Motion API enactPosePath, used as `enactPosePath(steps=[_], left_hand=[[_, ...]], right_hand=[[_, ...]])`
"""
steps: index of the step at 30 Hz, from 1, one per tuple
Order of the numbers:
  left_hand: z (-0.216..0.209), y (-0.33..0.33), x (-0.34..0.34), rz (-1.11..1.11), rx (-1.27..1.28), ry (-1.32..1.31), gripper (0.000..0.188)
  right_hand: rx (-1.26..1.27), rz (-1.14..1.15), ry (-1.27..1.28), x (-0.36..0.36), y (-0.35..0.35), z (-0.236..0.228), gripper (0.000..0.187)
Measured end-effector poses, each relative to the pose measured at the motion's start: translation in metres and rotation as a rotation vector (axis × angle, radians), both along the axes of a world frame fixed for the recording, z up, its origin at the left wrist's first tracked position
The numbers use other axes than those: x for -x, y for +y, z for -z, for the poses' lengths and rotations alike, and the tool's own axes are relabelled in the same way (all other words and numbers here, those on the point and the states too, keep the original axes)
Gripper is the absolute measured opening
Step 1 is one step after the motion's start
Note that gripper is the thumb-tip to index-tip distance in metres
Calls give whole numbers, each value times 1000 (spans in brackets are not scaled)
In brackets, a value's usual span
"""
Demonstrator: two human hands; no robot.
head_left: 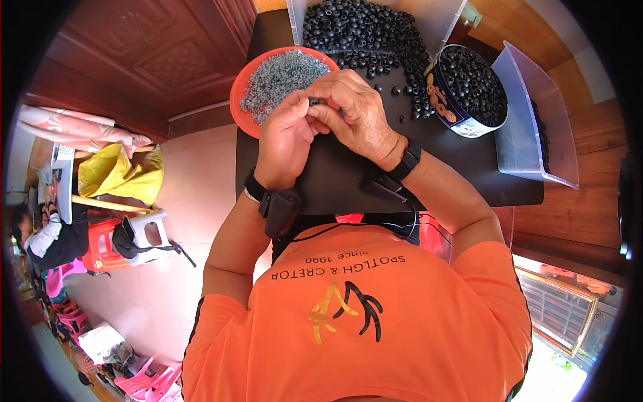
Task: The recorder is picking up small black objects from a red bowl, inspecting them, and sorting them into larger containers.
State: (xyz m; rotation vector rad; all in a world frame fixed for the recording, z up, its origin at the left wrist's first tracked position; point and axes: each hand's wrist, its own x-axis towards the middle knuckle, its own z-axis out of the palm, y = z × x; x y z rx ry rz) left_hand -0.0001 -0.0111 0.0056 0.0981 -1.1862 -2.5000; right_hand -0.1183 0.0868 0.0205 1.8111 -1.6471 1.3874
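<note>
My left hand (pixel 287 141) and my right hand (pixel 358 115) meet over the near edge of the bowl. Fingertips of both are pinched together around a small dark piece (pixel 314 102); most of it is hidden by the fingers. Just beyond them, an orange-red bowl (pixel 238 100) holds a heap of small silvery metal parts (pixel 284 79), too fine to make out singly. Small black rounded pieces (pixel 365 23), some with holes, are heaped at the far side of the table and spill toward my right hand.
The heap comes out of a clear plastic bin (pixel 442 17). A round tin (pixel 462 124) full of black pieces stands to the right, beside a translucent bin (pixel 529 134) on the dark table (pixel 335 181). Far left, another person (pixel 50 231) sits near stools and a yellow bag (pixel 120 175).
</note>
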Motion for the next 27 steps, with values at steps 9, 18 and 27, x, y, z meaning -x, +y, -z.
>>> enactPosePath(steps=[9,18,27], left_hand=[[-1,1,9,58,48,95,28],[-4,-4,-1,9,141,35,23],[-7,-7,2,-70,34,65,19]], right_hand=[[23,26,63,1,13,-17,25],[157,379,415,19,67,-95,17],[306,1234,289,70,180,-147,24]])
